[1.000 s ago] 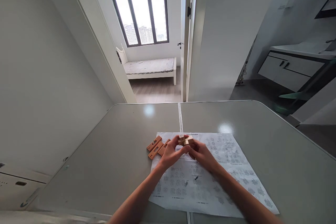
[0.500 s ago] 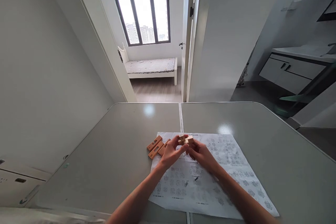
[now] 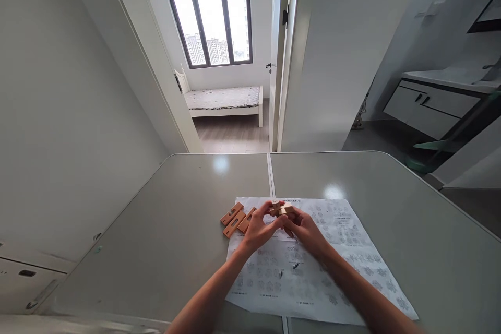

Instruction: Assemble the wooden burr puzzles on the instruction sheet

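Between my two hands, above the upper part of a printed sheet, are light wooden puzzle pieces (image 3: 286,210) set against each other. My left hand (image 3: 260,228) is closed around their left side, thumb and fingers pinching the wood. From the right, my right hand (image 3: 309,228) grips the same pieces with bent fingers. How the pieces interlock is partly hidden by the fingers. Just left of my left hand lie a few reddish-brown notched wooden pieces (image 3: 234,224), some with slots and numbers, one partly behind that hand.
The creased paper sheet (image 3: 344,282), printed with rows of small diagrams, lies under both forearms. It rests on a grey table (image 3: 168,250) with a seam down its middle. Beyond the table's far edge are a doorway, a bed (image 3: 223,98) and a window.
Both hands and the held wooden pieces have shifted slightly to the right in the picture. The camera view has shifted a little too. The grip stays on the pieces.
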The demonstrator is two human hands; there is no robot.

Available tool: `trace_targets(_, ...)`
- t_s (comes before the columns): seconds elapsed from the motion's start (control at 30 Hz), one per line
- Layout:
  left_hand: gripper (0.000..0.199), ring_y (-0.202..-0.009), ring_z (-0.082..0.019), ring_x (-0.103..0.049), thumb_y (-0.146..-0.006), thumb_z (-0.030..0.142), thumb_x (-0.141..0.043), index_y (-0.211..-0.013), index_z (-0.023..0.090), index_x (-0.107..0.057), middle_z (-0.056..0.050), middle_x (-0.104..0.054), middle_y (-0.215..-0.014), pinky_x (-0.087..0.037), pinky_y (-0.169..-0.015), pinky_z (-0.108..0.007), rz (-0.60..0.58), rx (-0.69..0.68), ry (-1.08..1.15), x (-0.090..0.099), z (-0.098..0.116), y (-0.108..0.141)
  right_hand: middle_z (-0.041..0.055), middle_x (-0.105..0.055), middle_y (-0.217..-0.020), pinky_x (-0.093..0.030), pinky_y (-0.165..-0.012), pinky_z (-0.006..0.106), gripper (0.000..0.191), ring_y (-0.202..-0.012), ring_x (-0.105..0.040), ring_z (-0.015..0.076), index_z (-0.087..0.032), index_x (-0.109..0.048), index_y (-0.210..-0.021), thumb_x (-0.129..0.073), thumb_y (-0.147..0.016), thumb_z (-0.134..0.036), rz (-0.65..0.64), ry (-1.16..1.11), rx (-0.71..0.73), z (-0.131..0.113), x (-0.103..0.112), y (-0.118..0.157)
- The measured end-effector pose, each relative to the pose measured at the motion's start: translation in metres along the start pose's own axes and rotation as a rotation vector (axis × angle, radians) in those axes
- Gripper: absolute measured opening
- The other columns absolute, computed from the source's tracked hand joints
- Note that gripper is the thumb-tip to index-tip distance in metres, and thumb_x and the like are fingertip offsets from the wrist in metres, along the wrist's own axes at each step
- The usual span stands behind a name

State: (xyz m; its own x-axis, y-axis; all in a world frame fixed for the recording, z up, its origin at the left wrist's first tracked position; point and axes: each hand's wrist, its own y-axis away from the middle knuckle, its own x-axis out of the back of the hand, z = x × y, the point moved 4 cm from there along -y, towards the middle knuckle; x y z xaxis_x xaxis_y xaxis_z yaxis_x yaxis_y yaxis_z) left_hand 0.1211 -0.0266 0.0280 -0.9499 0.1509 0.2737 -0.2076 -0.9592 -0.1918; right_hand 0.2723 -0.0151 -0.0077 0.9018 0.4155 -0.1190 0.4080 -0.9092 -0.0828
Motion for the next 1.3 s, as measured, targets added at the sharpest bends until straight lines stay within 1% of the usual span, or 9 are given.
trace_targets(0.1,0.042,-0.102,-0.025,-0.068,-0.096,0.051,-0.062,-0.126,0.023,-0.07,-0.008,-0.077,-0.111,-0.053,-0.095,-0.037,0.016,-0.01,0.06,-0.002,-0.003,-0.002,-0.0012,-0.059,-0.074,-0.038,-0.055,0.028,0.048,-0.057,-0.045,0.0121,-0.018,-0.062,-0.116,-0.07,-0.091,-0.059,0.01,-0.033,-0.001,-0.001,0.004,-0.001)
trace_targets(0.23,0.047,-0.093,-0.023,-0.069,-0.1,0.057,-0.052,-0.121,0.021,-0.073,-0.008,-0.077,-0.108,-0.056,-0.087,-0.035,0.079,0.017,0.152,-0.004,-0.01,-0.004,-0.0002,-0.063,-0.08,-0.04,-0.056,0.028,0.048,-0.059,-0.047,0.012,-0.021,-0.057,-0.12,-0.073,-0.09,-0.054,-0.001,-0.084,-0.02,0.004,0.007,-0.002)
trace_targets(0.33,0.044,-0.093,-0.023,-0.069,-0.098,0.055,-0.056,-0.118,0.021,-0.074,-0.007,-0.077,-0.106,-0.056,-0.086,-0.035,0.122,0.037,0.156,-0.003,-0.013,-0.005,-0.0014,-0.063,-0.086,-0.043,-0.059,0.027,0.063,-0.062,-0.05,0.0122,-0.026,-0.047,-0.135,-0.078,-0.086,-0.05,-0.016,-0.134,-0.032,0.01,0.007,-0.001)
trace_targets(0.4,0.04,-0.097,-0.024,-0.069,-0.096,0.053,-0.061,-0.114,0.022,-0.076,-0.008,-0.076,-0.11,-0.056,-0.088,-0.036,0.13,0.032,0.155,-0.002,-0.013,-0.004,-0.0032,-0.06,-0.083,-0.042,-0.058,0.026,0.07,-0.062,-0.049,0.0122,-0.027,-0.045,-0.141,-0.08,-0.084,-0.048,-0.022,-0.137,-0.05,0.012,0.005,-0.001)
trace_targets(0.57,0.025,-0.1,-0.024,-0.069,-0.088,0.044,-0.074,-0.099,0.022,-0.079,-0.009,-0.07,-0.12,-0.059,-0.084,-0.036,0.191,-0.027,0.113,-0.002,-0.015,-0.003,-0.004,-0.055,-0.078,-0.038,-0.056,0.024,0.06,-0.063,-0.046,0.0118,-0.024,-0.058,-0.131,-0.081,-0.082,-0.049,-0.017,-0.121,-0.036,0.007,0.002,-0.002)
trace_targets(0.83,0.017,-0.095,-0.021,-0.07,-0.092,0.039,-0.071,-0.094,0.023,-0.077,-0.007,-0.067,-0.114,-0.063,-0.084,-0.039,0.23,-0.107,0.042,-0.003,-0.01,-0.001,-0.0062,-0.054,-0.073,-0.038,-0.053,0.024,0.065,-0.058,-0.045,0.0111,-0.024,-0.056,-0.13,-0.084,-0.078,-0.052,0.012,-0.107,-0.064,0.013,0.004,-0.004)
trace_targets(1.0,0.015,-0.087,-0.019,-0.067,-0.094,0.037,-0.067,-0.095,0.024,-0.075,-0.004,-0.065,-0.098,-0.061,-0.081,-0.036,0.301,-0.145,-0.102,0.0,-0.009,0.002,0.001,-0.066,-0.089,-0.051,-0.064,0.029,0.062,-0.075,-0.062,0.0177,-0.024,-0.056,-0.125,-0.086,-0.077,-0.05,0.046,-0.055,-0.065,0.013,0.006,-0.003)
trace_targets(1.17,0.009,-0.084,-0.019,-0.064,-0.095,0.03,-0.066,-0.094,0.024,-0.073,-0.003,-0.062,-0.093,-0.055,-0.082,-0.033,0.33,-0.178,-0.183,0.0,-0.008,0.003,0.0029,-0.069,-0.096,-0.056,-0.069,0.031,0.06,-0.079,-0.064,0.0179,-0.024,-0.059,-0.123,-0.087,-0.076,-0.048,0.045,-0.094,-0.037,0.007,0.002,-0.004)
trace_targets(1.3,0.01,-0.086,-0.02,-0.063,-0.096,0.028,-0.063,-0.093,0.024,-0.071,-0.003,-0.062,-0.093,-0.053,-0.083,-0.033,0.344,-0.174,-0.208,0.001,-0.005,0.003,0.0048,-0.071,-0.104,-0.057,-0.085,0.036,0.061,-0.095,-0.068,0.0221,-0.024,-0.059,-0.122,-0.09,-0.074,-0.045,0.021,-0.153,-0.041,0.006,-0.001,-0.005)
